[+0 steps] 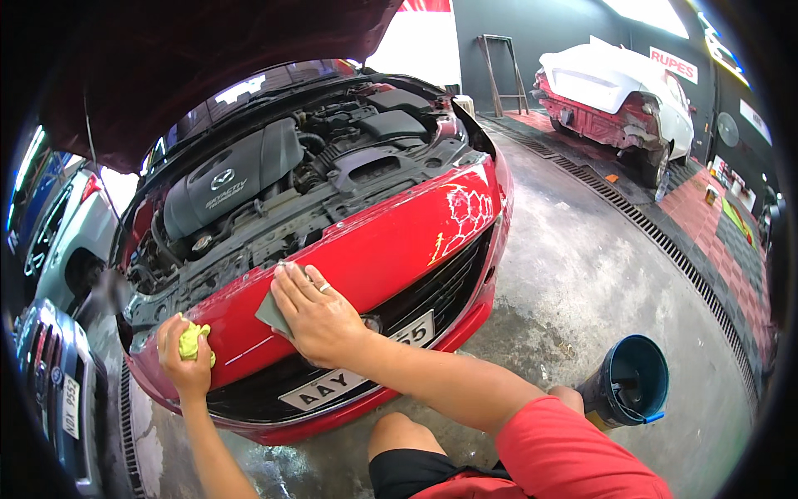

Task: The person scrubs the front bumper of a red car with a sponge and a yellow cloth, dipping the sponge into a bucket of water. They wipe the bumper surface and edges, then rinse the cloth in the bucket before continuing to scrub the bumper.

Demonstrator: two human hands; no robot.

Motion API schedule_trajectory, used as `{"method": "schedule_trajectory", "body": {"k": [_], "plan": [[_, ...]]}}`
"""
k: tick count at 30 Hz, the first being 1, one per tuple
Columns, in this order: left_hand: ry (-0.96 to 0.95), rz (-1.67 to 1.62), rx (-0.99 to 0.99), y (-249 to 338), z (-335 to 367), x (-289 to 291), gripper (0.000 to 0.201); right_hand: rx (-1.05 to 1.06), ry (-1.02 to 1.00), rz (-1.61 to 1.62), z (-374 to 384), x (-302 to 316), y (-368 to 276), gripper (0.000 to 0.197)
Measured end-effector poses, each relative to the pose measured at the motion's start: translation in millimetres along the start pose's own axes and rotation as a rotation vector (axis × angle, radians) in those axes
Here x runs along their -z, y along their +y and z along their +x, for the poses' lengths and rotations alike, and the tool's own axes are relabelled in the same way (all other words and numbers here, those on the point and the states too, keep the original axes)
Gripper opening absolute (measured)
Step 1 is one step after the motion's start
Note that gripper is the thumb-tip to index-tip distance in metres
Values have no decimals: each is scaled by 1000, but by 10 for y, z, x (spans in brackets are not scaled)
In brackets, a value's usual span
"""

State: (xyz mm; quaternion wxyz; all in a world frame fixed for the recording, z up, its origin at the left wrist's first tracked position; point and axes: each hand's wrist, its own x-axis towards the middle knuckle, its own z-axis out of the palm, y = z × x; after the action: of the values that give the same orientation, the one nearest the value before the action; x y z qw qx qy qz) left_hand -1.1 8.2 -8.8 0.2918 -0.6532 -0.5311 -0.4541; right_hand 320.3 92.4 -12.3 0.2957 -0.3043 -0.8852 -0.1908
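Observation:
The red front bumper [366, 279] of a car spreads before me, below the raised hood. My right hand [320, 320] lies on its upper face, fingers together, holding a grey sheet that looks like sandpaper [271, 318] against the paint. Part of the sheet sticks out to the left of the fingers; the rest is hidden under them. Farther left, my left hand [179, 353] is closed around a crumpled yellow-green cloth [196, 343] at the bumper's edge. Beneath both hands are the black grille [445, 287] and the licence plate [324, 389].
Behind the bumper the engine bay [274, 179] lies exposed under the hood [208, 50]. A dark bucket [597, 399] stands on the concrete floor [573, 266] at my right. A floor drain grate [640, 233] runs past it. A partly stripped white car [611, 91] stands far right; other vehicles line the left.

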Motion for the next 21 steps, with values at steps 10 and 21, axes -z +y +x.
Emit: {"method": "schedule_trajectory", "body": {"k": [10,21], "plan": [[-117,37,-178,1004,375,-461,32,-1007,116,678,-1308,273,3444,61],[-383,-30,-549,3467,1684,-2928,26,-1186,890,1109,-1831,282,2736,35]]}}
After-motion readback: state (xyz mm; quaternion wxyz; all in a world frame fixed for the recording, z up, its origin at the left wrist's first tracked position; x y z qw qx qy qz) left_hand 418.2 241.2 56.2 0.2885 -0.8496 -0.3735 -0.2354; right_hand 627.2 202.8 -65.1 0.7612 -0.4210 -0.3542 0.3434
